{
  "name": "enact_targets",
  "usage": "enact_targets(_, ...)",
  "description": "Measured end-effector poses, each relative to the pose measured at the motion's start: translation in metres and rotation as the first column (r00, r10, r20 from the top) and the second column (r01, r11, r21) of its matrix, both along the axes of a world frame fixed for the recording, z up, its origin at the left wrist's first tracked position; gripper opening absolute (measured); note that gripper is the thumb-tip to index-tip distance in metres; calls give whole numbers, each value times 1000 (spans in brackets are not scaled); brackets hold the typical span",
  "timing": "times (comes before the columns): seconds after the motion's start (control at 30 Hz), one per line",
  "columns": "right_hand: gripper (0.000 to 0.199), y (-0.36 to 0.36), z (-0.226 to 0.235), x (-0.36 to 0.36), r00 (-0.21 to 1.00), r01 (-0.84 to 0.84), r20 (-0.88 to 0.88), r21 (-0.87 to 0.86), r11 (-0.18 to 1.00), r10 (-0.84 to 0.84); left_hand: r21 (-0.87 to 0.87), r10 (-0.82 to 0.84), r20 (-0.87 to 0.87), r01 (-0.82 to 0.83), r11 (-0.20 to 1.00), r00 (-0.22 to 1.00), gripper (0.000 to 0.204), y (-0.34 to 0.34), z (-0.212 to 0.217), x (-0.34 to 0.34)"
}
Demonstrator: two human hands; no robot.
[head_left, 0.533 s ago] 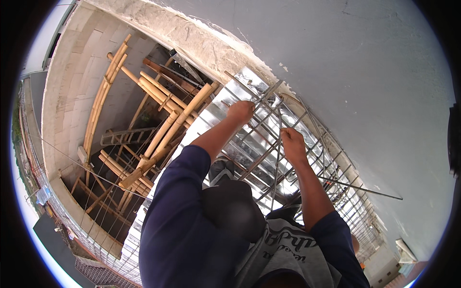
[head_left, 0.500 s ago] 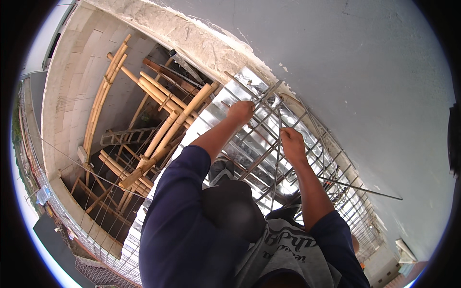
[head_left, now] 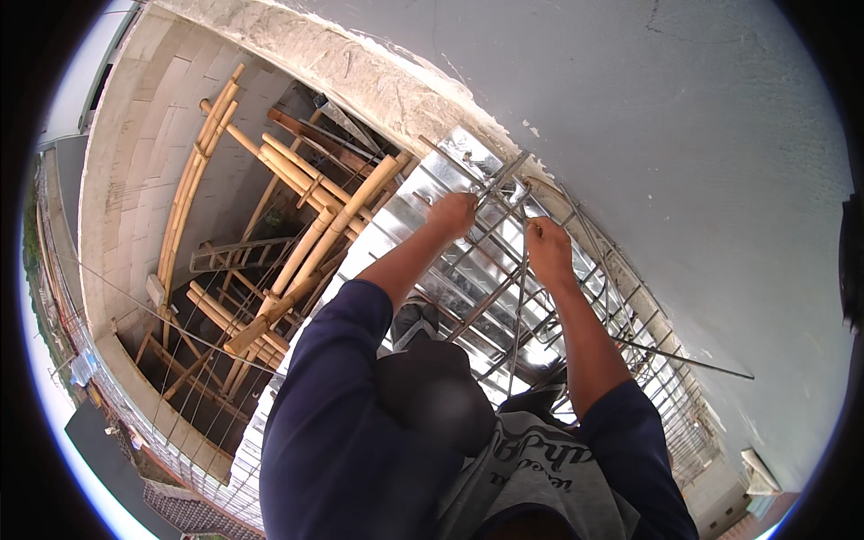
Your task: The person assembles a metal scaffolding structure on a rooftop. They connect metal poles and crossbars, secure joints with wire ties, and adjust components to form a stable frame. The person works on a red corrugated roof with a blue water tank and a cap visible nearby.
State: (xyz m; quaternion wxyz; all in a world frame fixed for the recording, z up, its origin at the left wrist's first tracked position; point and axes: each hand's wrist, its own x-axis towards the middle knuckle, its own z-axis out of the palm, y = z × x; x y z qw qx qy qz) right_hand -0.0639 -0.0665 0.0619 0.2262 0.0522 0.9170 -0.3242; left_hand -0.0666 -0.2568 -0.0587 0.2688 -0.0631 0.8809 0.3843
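A grid of steel reinforcing bars (head_left: 493, 300) stands over shiny corrugated metal decking (head_left: 441, 180) in front of me. My left hand (head_left: 453, 216) is closed around a bar near the far end of the grid, where several bars cross. To its right, my right hand (head_left: 549, 252) is closed in a fist beside a long thin bar (head_left: 520, 310) that slants back toward my body. Whatever that fist holds is hidden by its fingers. One of my shoes (head_left: 415, 322) shows below the left forearm.
On the left the decking ends at a deep opening with bamboo poles (head_left: 310, 238) and a ladder (head_left: 241, 256) inside. A grey wall (head_left: 684, 162) rises on the right. One loose bar end (head_left: 720, 367) sticks out toward it. More bar mesh (head_left: 670, 423) runs back along the wall.
My right hand has moved up and slightly farther from me, toward the bar crossing. The left hand stays on its bar almost unmoved.
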Motion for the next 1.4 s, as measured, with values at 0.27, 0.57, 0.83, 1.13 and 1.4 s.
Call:
enact_targets(0.27,24,0,-4,0,999,27,23,28,999,-27,88,-14,27,12,996,1000,23,-2,2,-10)
enact_targets(0.57,24,8,-17,14,996,86,39,-21,996,-85,296,322,70,-328,897,944,24,17,-19,4)
enact_targets(0.83,23,6,-8,18,993,97,64,-24,995,-95,445,470,73,-451,774,880,28,23,-33,7)
enact_targets(1.13,24,8,5,12,999,50,8,-12,999,-50,380,365,122,-383,842,923,27,18,-13,4)
enact_targets(1.4,24,11,-5,12,998,30,-58,2,1000,-30,351,343,122,-364,863,931,28,16,-18,2)
